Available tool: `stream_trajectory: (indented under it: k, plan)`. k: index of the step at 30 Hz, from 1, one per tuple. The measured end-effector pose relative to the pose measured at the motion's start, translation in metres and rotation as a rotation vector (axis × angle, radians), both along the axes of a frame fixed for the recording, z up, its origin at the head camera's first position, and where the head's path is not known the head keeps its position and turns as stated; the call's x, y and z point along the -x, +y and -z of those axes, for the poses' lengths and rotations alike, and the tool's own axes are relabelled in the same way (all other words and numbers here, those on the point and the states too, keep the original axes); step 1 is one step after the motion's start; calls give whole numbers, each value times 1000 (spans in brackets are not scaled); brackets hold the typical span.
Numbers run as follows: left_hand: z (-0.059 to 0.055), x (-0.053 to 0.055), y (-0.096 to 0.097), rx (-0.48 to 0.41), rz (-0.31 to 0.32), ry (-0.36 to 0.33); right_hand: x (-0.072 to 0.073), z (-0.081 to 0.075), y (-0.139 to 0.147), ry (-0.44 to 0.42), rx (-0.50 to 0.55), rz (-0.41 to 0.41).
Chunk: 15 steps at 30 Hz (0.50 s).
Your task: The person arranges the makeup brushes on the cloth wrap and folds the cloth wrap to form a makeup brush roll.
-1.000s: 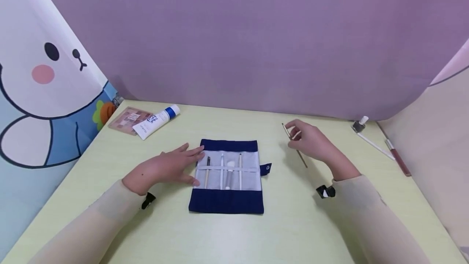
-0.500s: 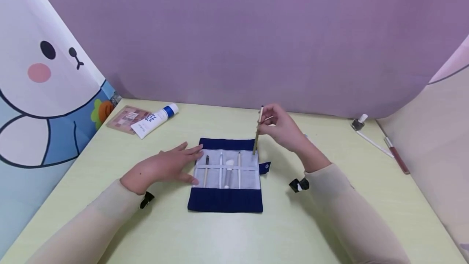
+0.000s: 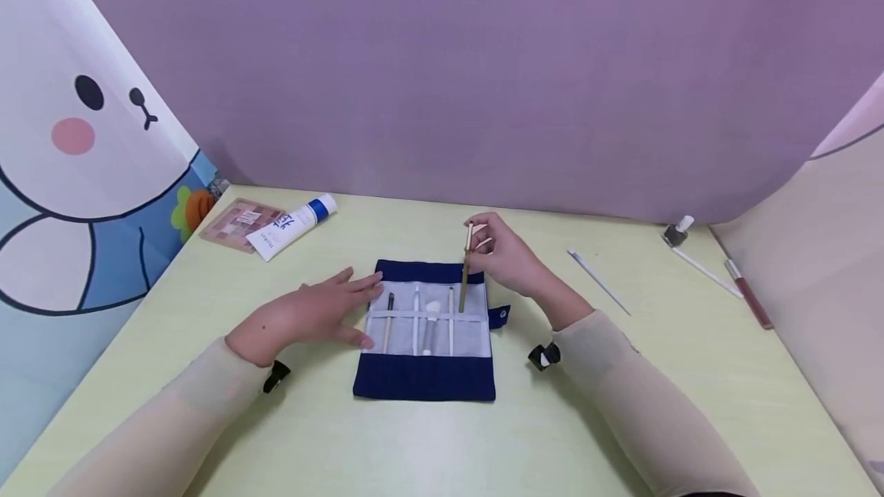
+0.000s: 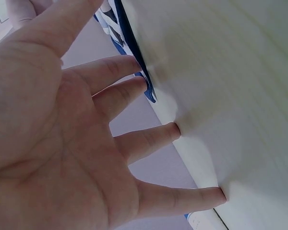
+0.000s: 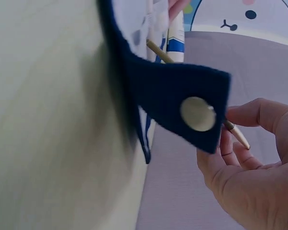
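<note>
A navy brush roll (image 3: 424, 379) with a pale grey lining lies unfolded on the table. Several thin brushes stand tucked under its elastic strap, among them a wider white-headed brush (image 3: 431, 326). My right hand (image 3: 509, 258) pinches a slim gold-brown makeup brush (image 3: 463, 291) near its upper end, its lower end at the strap on the roll's right side. In the right wrist view the roll's snap tab (image 5: 182, 103) hides part of this brush. With fingers spread, my left hand (image 3: 311, 320) rests at the roll's left edge; in the left wrist view some fingertips touch the table.
At the back left, a white tube (image 3: 290, 228) overlaps a pinkish palette (image 3: 242, 225). A thin pale stick (image 3: 598, 282) lies right of my right hand. Farther right are a small dark bottle (image 3: 677, 232), a white stick (image 3: 707, 272) and a reddish-brown tube (image 3: 749, 294).
My right hand has carried the gold-brown brush leftward from beside the roll to above its right side, turning it upright. The pale stick on the table has come into sight. My left hand stays put.
</note>
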State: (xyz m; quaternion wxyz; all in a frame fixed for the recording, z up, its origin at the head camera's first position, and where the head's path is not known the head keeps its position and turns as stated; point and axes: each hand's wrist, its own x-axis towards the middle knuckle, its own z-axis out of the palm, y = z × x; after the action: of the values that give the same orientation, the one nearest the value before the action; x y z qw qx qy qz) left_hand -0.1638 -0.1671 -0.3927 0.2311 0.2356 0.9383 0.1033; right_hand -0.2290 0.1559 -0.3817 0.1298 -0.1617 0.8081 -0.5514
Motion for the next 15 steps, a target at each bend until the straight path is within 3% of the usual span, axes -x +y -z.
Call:
stream_trajectory:
  k: [15]
  plan:
    - [1,1,1,6,-12,2,3,12,5,-88,-38,-50]
